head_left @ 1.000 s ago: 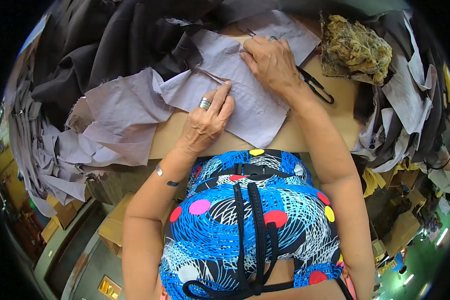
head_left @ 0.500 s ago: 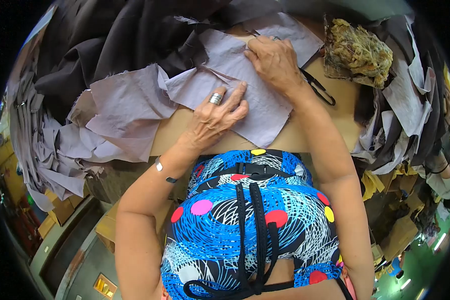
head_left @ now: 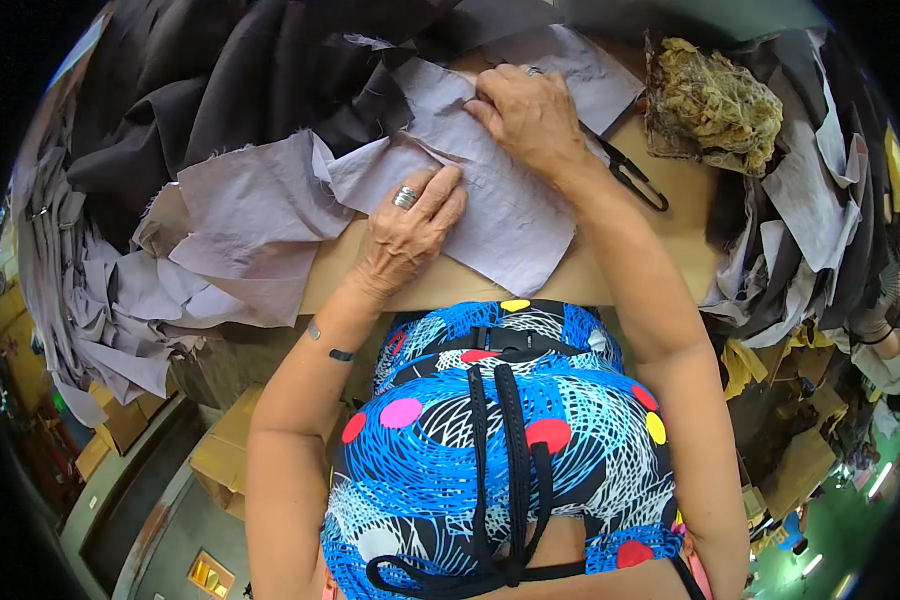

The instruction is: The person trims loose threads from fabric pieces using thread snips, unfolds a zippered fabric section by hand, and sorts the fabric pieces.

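Note:
Pale grey-lilac cloth (head_left: 515,225) lies creased across the brown board, with a raised fold near its middle. My left hand (head_left: 415,220), with a wide silver ring, is closed at that fold, its fingertips pinching the cloth. Farther up and to the right, my right hand (head_left: 530,115) is closed over the upper part of the cloth, its fingers curled. A black-handled tool (head_left: 630,175), which looks like scissors, sticks out from beneath that hand and wrist. Its front end is hidden by my right hand.
Dark cloth (head_left: 210,80) is heaped at the upper left, beside another pale piece (head_left: 255,205). A clump of yellowish fibre (head_left: 720,105) sits at the upper right. More scraps (head_left: 810,200) hang on the right. The brown board (head_left: 360,270) shows near my body; cardboard boxes (head_left: 225,440) stand below left.
My left hand moved right with its fingers spread, then came back left and closed at the fold. My right hand has shifted slightly left and up over the cloth.

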The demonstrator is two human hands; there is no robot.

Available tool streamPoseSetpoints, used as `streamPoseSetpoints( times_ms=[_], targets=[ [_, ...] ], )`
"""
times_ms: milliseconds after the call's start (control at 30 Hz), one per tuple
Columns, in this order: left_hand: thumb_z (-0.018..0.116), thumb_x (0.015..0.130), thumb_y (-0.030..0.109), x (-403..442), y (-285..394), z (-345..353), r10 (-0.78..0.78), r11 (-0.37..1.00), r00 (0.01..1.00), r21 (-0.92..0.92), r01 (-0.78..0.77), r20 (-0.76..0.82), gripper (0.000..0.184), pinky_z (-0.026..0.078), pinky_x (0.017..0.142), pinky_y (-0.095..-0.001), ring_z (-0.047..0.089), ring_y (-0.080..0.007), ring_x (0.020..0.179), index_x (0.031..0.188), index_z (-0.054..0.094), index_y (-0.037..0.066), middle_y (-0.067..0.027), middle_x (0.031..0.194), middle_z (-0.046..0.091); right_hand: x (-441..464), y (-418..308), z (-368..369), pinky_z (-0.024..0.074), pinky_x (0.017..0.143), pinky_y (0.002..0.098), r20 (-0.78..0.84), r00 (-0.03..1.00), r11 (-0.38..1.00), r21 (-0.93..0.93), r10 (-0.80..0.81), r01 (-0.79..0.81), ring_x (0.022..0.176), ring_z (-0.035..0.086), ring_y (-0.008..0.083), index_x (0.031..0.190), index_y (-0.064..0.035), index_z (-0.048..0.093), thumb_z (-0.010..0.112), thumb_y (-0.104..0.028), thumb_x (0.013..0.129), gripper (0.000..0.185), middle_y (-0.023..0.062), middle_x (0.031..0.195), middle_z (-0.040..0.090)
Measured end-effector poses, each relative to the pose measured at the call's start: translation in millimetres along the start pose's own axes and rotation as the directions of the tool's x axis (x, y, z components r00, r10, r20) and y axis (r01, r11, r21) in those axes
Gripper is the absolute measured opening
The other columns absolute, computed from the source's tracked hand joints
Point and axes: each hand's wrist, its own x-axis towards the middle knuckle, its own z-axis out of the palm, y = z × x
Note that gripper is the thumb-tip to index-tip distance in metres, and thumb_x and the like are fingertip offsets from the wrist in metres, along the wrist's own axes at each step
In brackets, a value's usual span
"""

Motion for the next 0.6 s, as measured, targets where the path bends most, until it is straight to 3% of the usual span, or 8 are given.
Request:
streamPoseSetpoints(
  times_ms=[200, 300, 400, 500, 600],
  targets=[
    [0.055, 0.072, 0.012, 5.2, -1.0, -9.2, 0.019, 0.999, 0.998, 0.033, -0.021, 0.053, 0.024, 0.050, 0.078, -0.0291, 0.057, -0.0200, 0.096, 0.095, 0.056, 0.006, -0.0084, 0.120, 0.053, -1.2, 4.6, 9.9, 0.0394, 0.064, 0.0393, -0.109, 0.994, 0.999, 0.030, -0.027, 0.030, 0.073, 0.057, 0.0271, 0.079, -0.0090, 0.057, 0.063, -0.023, 0.079, 0.015, 0.0053, 0.076, 0.058],
    [0.054, 0.072, 0.012, 1.7, 2.2, -4.2, -0.068, 0.996, 0.997, 0.068, 0.066, 0.028, 0.023, 0.051, 0.075, -0.0285, 0.057, -0.0199, 0.095, 0.095, 0.056, 0.007, -0.0089, 0.121, 0.053, -0.7, 4.2, 8.9, 0.0398, 0.064, 0.0388, -0.091, 0.996, 0.999, 0.018, -0.025, 0.026, 0.072, 0.057, 0.0269, 0.079, -0.0092, 0.057, 0.063, -0.023, 0.079, 0.015, 0.0055, 0.076, 0.058],
    [0.054, 0.072, 0.007, 5.4, 4.6, -6.3, -0.050, 0.997, 0.998, 0.059, 0.047, 0.037, 0.028, 0.051, 0.073, -0.0275, 0.058, -0.0230, 0.096, 0.100, 0.055, 0.007, -0.0081, 0.124, 0.053, 0.9, 3.3, 6.8, 0.0402, 0.065, 0.0391, -0.073, 0.997, 1.000, 0.020, -0.020, 0.021, 0.073, 0.057, 0.0269, 0.079, -0.0091, 0.057, 0.062, -0.022, 0.079, 0.014, 0.0054, 0.076, 0.058],
    [0.053, 0.073, 0.007, 11.5, 2.7, -16.0, 0.093, 0.994, 0.990, 0.051, -0.098, 0.104, 0.026, 0.051, 0.074, -0.0285, 0.058, -0.0229, 0.096, 0.099, 0.056, 0.007, -0.0061, 0.124, 0.054, 1.3, 2.9, 6.8, 0.0404, 0.065, 0.0394, -0.042, 0.999, 1.000, -0.017, -0.006, 0.006, 0.073, 0.056, 0.0271, 0.079, -0.0089, 0.057, 0.062, -0.022, 0.079, 0.014, 0.0057, 0.076, 0.058],
    [0.054, 0.072, 0.005, 8.5, 0.3, -14.9, -0.013, 1.000, 0.995, 0.025, 0.010, 0.101, 0.027, 0.051, 0.076, -0.0294, 0.057, -0.0225, 0.098, 0.098, 0.056, 0.007, -0.0044, 0.123, 0.055, 1.5, 3.0, 5.6, 0.0404, 0.066, 0.0399, -0.049, 0.999, 1.000, 0.003, -0.018, 0.018, 0.072, 0.056, 0.0271, 0.077, -0.0080, 0.056, 0.062, -0.022, 0.080, 0.016, 0.0057, 0.074, 0.058]
  ],
)
